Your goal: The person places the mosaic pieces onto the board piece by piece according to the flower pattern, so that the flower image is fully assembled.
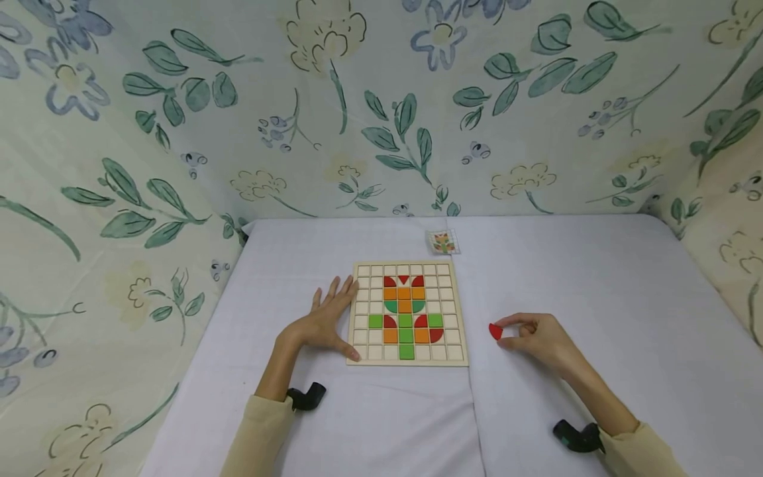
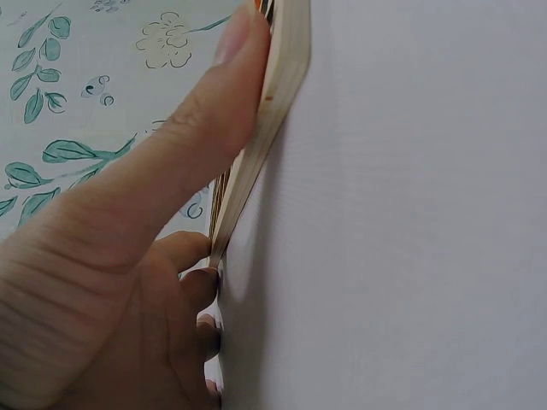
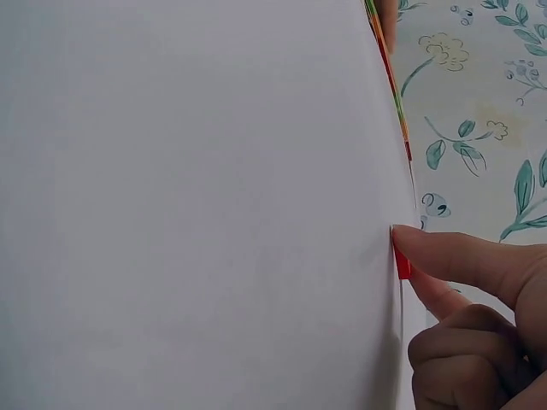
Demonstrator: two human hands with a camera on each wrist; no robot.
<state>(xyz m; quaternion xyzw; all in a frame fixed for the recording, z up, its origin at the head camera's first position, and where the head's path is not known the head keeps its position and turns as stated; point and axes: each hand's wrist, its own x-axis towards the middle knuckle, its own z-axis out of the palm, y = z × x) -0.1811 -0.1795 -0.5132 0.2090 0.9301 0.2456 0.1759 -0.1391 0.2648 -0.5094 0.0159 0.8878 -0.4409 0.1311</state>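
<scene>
A square wooden grid board [image 1: 363,344] lies on the table, with red, orange and green tiles set in it in a flower-like pattern. My left hand [image 1: 324,323] is spread along the board's left side, the thumb on its near corner and the fingertips at the upper left edge. In the left wrist view the thumb [image 2: 197,128] touches the board's pale rim [image 2: 286,77]. To the right of the board, my right hand [image 1: 539,338] pinches a red quarter-circle tile [image 1: 495,331] between thumb and forefinger. In the right wrist view only the red tile's edge [image 3: 402,256] shows.
Behind the board lies a small picture card [image 1: 443,242] with a similar flower pattern. White cloth [image 1: 536,265] covers the table, and a floral curtain [image 1: 334,152] hangs behind and beside it. A black wrist camera [image 1: 306,397] sits at the left wrist, another [image 1: 577,437] at the right.
</scene>
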